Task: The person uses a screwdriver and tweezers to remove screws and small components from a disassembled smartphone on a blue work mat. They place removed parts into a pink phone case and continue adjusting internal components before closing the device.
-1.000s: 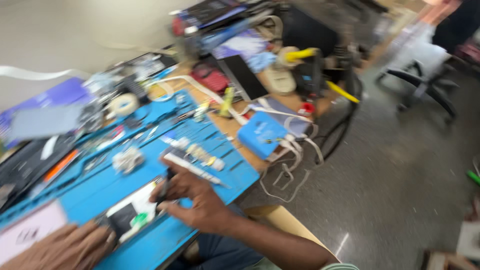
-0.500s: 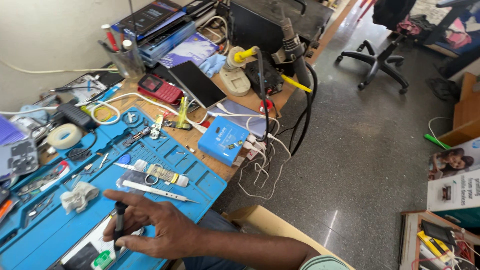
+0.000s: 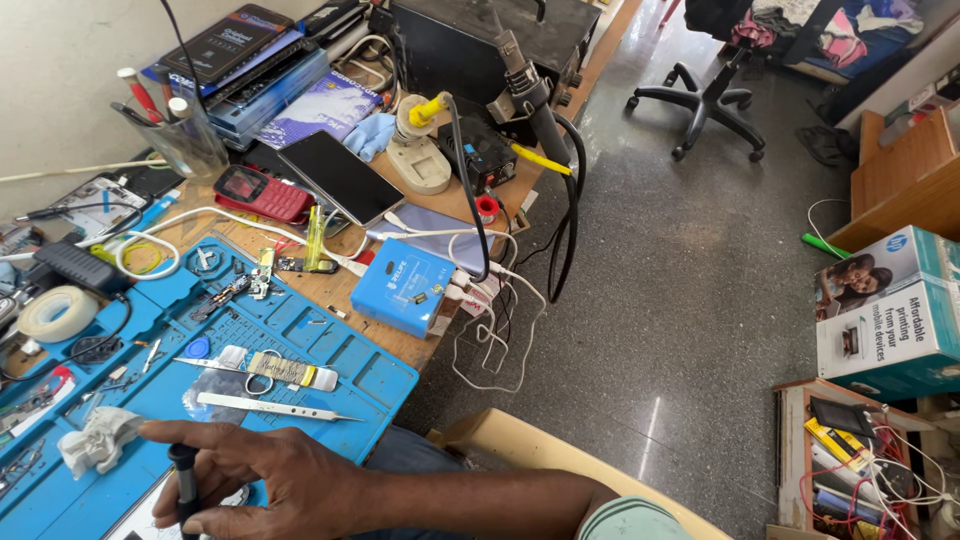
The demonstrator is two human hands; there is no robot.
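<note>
My right hand (image 3: pixel 265 480) lies at the near edge of a blue work mat (image 3: pixel 330 345), fingers closed around a thin black screwdriver (image 3: pixel 185 482) held upright. Its tip points down at a pale device (image 3: pixel 150 522) that is mostly cut off by the bottom edge. A crumpled white tissue (image 3: pixel 100 440) lies just left of the hand. Silver tweezers (image 3: pixel 270 407) and a small glue tube with scissors (image 3: pixel 280 372) lie on the mat just beyond the fingers. My left hand is out of view.
On the wooden bench stand a blue box (image 3: pixel 405 287) with white cables, a red phone (image 3: pixel 262 193), a black smartphone (image 3: pixel 340 177), a tape roll (image 3: pixel 58 312) and a soldering station (image 3: pixel 480 50). An office chair (image 3: pixel 710 100) and a printer carton (image 3: pixel 890 310) are on the floor to the right.
The view has swung right and sharpened. My left hand, on the mat a second ago, has dropped out of view. My right hand keeps its grip on the screwdriver.
</note>
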